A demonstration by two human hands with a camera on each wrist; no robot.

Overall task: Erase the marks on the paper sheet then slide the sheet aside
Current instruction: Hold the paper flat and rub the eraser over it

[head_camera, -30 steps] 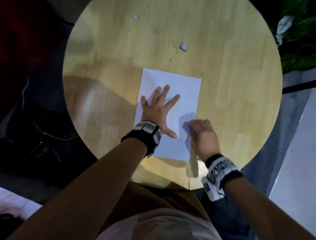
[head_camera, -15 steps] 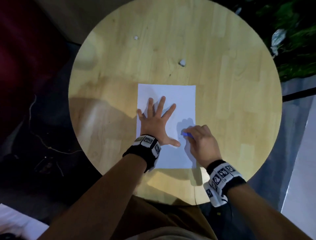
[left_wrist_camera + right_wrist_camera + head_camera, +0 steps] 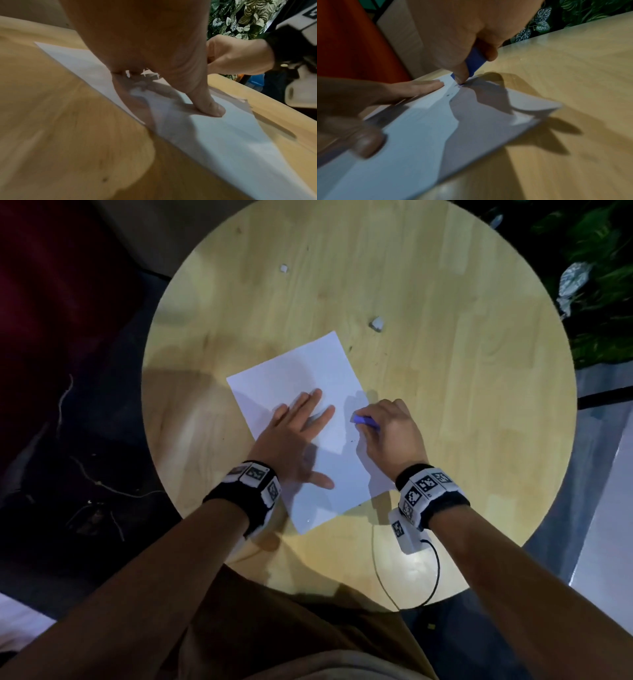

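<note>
In the head view the paper sheet [image 3: 308, 419] lies turned at an angle on the round wooden table [image 3: 445, 371], the left hand [image 3: 294, 440] lies flat on it with straight, spread fingers, and the right hand [image 3: 390, 433] grips a blue eraser [image 3: 365, 421] at the sheet's right edge. The left wrist view shows the thumb [image 3: 209, 106] pressing the sheet. In the right wrist view the eraser's tip touches the sheet beside small dark marks [image 3: 449, 95], with one corner [image 3: 554, 106] curled up.
</note>
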